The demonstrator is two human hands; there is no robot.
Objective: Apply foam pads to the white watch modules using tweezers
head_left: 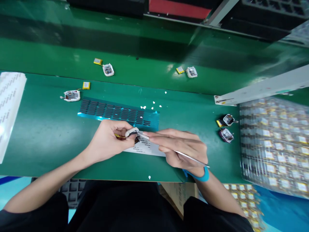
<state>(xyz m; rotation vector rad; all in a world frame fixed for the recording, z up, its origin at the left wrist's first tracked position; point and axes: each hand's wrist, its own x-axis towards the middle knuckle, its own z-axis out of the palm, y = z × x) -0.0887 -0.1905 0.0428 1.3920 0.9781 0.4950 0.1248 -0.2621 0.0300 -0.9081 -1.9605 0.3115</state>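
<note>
My left hand [109,138] grips a small white device housing [131,131] on its edge, with a yellow wire or battery edge showing between the fingers. My right hand [181,146] is closed around thin metal tweezers [190,157], whose tip touches the housing. Beneath both hands lies a white printed sheet [153,149]. Just beyond them is a blue film strip [154,120] bearing rows of dark thin pieces. Small white round stickers [154,102] are scattered on the green table behind the hands. The inside of the housing is too small to make out.
White housings with yellow batteries stand at the left [72,95] and on the green ledge [191,72]. Two darker housings [226,135] lie at the right, beside stacked clear trays [272,145]. A white sheet [9,106] is far left; a white post [265,84] slants at the right.
</note>
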